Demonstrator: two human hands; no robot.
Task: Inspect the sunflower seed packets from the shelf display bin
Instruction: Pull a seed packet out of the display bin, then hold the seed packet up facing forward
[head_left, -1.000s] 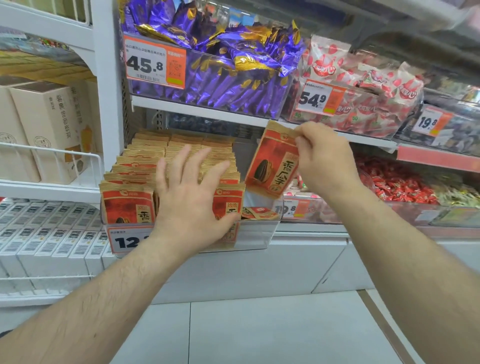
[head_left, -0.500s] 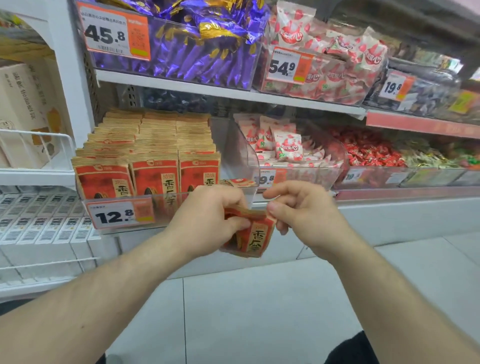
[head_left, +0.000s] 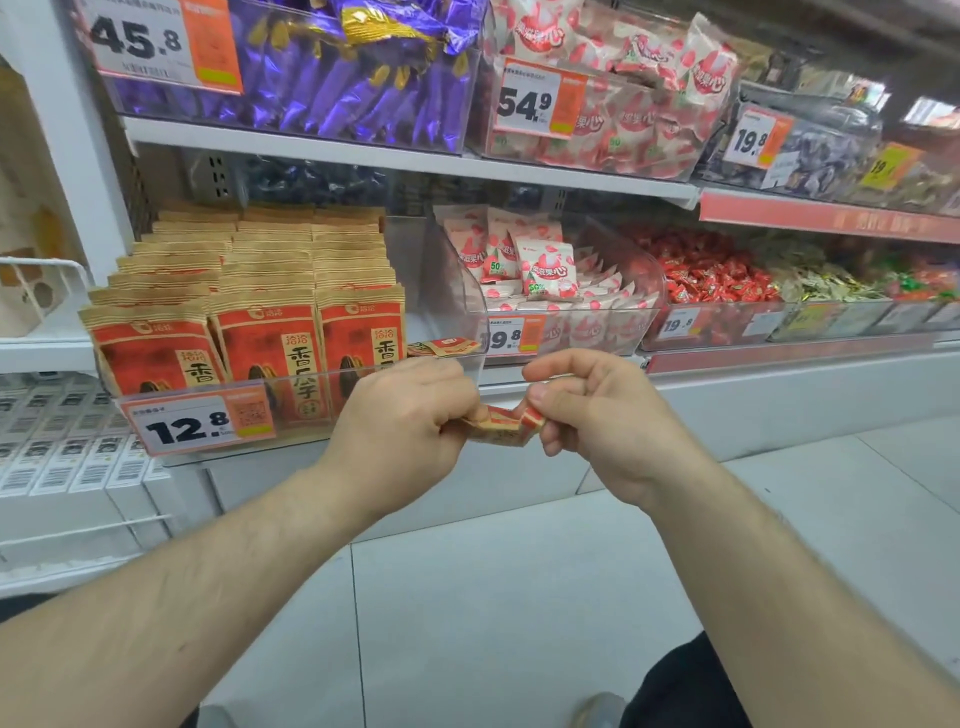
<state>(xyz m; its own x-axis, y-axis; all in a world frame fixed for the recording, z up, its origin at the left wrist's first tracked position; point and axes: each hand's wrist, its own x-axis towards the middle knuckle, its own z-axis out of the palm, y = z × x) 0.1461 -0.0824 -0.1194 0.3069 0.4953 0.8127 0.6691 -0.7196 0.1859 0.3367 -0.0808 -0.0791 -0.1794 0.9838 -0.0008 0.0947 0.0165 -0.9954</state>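
Head | left hand (head_left: 402, 415) and right hand (head_left: 597, 415), fingers curled, pinch seed packet (head_left: 501, 425) ends

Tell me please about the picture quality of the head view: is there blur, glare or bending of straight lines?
Head view: light is even and bright, with no hard shadows. The shelf edge bows from wide-angle distortion. The right side is smeared, so the far price tags are hard to read, while the 12.8 tag stays sharp. The clear bin wall shows faint glare. The left hand and right hand are slightly soft.
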